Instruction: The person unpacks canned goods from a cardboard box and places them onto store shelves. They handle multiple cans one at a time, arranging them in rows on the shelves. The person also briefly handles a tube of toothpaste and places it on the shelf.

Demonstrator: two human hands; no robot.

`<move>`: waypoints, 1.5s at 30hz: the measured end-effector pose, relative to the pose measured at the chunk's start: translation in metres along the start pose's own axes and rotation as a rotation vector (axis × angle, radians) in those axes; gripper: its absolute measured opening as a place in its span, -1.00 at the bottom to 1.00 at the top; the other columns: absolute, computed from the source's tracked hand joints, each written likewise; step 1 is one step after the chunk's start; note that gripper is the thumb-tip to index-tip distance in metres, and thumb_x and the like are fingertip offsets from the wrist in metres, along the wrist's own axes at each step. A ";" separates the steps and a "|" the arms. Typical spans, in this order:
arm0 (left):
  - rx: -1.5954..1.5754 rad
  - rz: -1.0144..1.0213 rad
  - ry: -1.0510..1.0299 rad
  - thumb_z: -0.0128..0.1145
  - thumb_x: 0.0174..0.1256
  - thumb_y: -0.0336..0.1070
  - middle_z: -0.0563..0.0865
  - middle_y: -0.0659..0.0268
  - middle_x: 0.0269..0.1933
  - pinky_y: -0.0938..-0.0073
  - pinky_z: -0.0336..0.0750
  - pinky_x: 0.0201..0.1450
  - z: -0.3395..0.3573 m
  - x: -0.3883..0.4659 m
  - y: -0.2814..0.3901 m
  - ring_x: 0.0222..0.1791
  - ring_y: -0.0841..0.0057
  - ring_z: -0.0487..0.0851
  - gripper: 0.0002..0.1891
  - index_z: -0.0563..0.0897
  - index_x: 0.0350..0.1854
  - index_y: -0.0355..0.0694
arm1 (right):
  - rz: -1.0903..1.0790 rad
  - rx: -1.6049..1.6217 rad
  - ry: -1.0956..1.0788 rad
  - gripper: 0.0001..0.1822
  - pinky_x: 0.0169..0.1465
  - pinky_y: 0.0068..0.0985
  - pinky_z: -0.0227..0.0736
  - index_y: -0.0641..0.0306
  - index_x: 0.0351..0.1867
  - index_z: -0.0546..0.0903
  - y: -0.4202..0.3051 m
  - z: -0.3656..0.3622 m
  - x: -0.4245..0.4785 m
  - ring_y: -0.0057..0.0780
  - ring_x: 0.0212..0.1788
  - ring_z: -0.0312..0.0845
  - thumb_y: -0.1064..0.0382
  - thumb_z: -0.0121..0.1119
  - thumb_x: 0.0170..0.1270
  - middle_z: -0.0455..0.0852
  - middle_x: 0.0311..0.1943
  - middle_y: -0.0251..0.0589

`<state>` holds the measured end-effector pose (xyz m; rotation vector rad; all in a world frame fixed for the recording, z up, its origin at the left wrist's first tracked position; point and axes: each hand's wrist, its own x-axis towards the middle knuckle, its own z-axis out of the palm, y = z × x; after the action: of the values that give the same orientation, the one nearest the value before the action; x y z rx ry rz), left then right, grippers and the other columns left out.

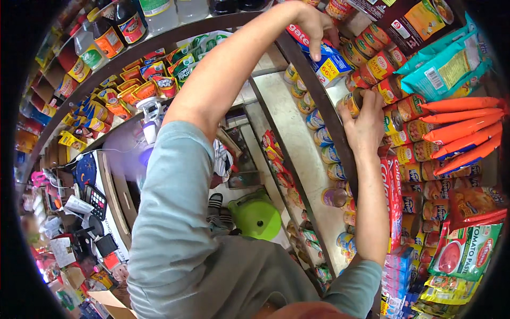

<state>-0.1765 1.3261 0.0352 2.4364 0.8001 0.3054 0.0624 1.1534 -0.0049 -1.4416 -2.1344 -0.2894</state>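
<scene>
My left hand [312, 30] reaches far across to the upper shelf. Its thumb and fingers straddle a red and blue Colgate toothpaste box [333, 68] lying along the shelf's front edge. Closer to me, my right hand [365, 121] grips a small food can [350, 103], which is tilted and partly hidden by the fingers. Around it stand stacked sardine cans [380, 65] and Vienna sausage cans [424, 151]. Beside my right forearm another Colgate box [392, 195] stands at the shelf edge.
Orange pouches [464, 123], teal packs [442, 67] and a tomato paste pouch [466, 251] hang before the cans. A dark shelf edge [318, 93] runs beneath my arms, with cans [322, 135] on the lower shelf. A green plastic stool [257, 217] stands by my feet.
</scene>
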 end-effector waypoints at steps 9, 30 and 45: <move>0.443 -0.219 -0.110 0.47 -0.36 -0.52 0.68 0.17 0.07 0.37 0.48 0.12 0.025 0.010 0.062 0.08 0.31 0.61 -0.15 0.53 0.24 -0.09 | 0.041 0.036 -0.058 -0.50 0.05 -0.02 0.43 0.19 -0.03 0.39 0.005 -0.005 -0.003 0.22 0.07 0.43 0.08 0.30 0.05 0.37 0.17 0.07; 0.776 0.034 0.437 0.02 0.17 -0.39 0.68 0.07 -0.23 0.11 0.54 -0.18 0.057 -0.012 0.047 -0.14 0.08 0.67 -0.79 0.51 -0.13 -0.20 | -0.089 -0.322 0.221 -0.62 -0.10 -0.15 0.37 0.15 -0.14 0.61 -0.002 -0.071 -0.059 -0.16 -0.02 0.49 0.08 0.34 0.02 0.61 -0.09 -0.21; 1.134 0.057 0.542 0.06 0.10 -0.43 0.53 0.20 -0.19 0.31 0.58 -0.23 0.069 -0.086 0.148 -0.08 0.25 0.55 -0.74 0.43 -0.13 -0.24 | 0.291 -0.209 0.021 -0.31 -0.08 -0.18 0.49 0.14 0.25 0.42 0.020 -0.160 -0.154 0.07 -0.08 0.60 0.31 0.35 -0.01 0.65 -0.07 0.10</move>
<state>-0.1486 1.1452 0.0592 3.4893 1.4099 0.6953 0.1739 0.9661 0.0411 -1.8340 -1.8895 -0.4237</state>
